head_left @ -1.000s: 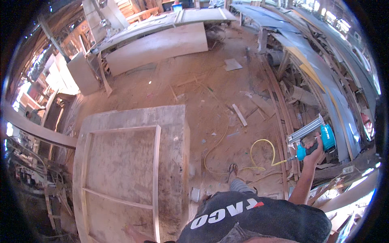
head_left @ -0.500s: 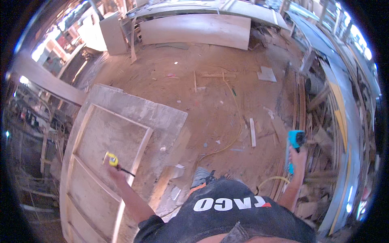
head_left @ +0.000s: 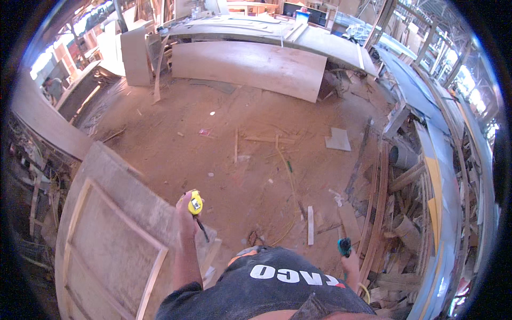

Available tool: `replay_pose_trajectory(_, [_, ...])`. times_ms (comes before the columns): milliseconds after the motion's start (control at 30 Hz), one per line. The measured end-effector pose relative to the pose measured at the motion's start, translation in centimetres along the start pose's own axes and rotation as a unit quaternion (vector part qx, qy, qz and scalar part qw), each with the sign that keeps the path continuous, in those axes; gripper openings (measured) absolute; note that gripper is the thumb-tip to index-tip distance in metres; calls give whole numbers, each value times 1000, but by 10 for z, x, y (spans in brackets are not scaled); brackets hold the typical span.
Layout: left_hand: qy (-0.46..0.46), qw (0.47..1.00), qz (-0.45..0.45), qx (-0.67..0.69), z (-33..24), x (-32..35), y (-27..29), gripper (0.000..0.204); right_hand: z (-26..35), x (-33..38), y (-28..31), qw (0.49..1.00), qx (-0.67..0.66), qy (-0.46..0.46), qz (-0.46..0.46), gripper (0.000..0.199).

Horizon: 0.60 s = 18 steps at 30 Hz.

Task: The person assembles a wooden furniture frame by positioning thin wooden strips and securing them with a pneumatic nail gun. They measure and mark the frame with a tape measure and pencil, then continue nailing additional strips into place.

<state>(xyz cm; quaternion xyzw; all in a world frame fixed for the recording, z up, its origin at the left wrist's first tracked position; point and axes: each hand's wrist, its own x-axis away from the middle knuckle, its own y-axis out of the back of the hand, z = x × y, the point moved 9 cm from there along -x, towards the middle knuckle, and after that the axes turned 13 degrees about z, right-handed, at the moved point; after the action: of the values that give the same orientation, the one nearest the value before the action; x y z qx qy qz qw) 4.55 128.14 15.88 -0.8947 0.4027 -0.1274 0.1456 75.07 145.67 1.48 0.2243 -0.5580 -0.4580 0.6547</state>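
My left hand [head_left: 185, 217] is closed around a yellow tape measure [head_left: 196, 203]. A dark strap hangs from the tape measure. The hand is in front of the right edge of a board [head_left: 124, 176] that carries a pale wooden frame [head_left: 156, 277]. Low on the right, my right hand [head_left: 350, 263] grips a teal and black air nail gun [head_left: 344, 246]. A yellow air hose [head_left: 365, 293] shows beside that forearm. Most of the nail gun's body is hidden from this angle.
Thin wood strips [head_left: 311, 225] and a pale square offcut [head_left: 337, 140] lie on the brown floor, crossed by a yellow hose [head_left: 292, 184]. A long panel [head_left: 245, 69] leans against a workbench [head_left: 341, 50] at the back. Stacked timber and sheets [head_left: 434, 160] line the right side.
My left hand has moved right and slightly up with the tape measure. My right hand has come lower and inward with the nail gun. The view has tilted up, showing more of the workbench.
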Motion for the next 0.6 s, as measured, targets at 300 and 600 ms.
replay_pose_trajectory(300, [-9, 993, 74, -91, 36, -216, -94, 31, 62, -186, -37, 998, 17, -44, 47, 47])
replay_pose_trajectory(600, [113, 977, -44, -176, 93, -319, -52, 31, 302, -454, 9, 992, 68, 51, 89, 49])
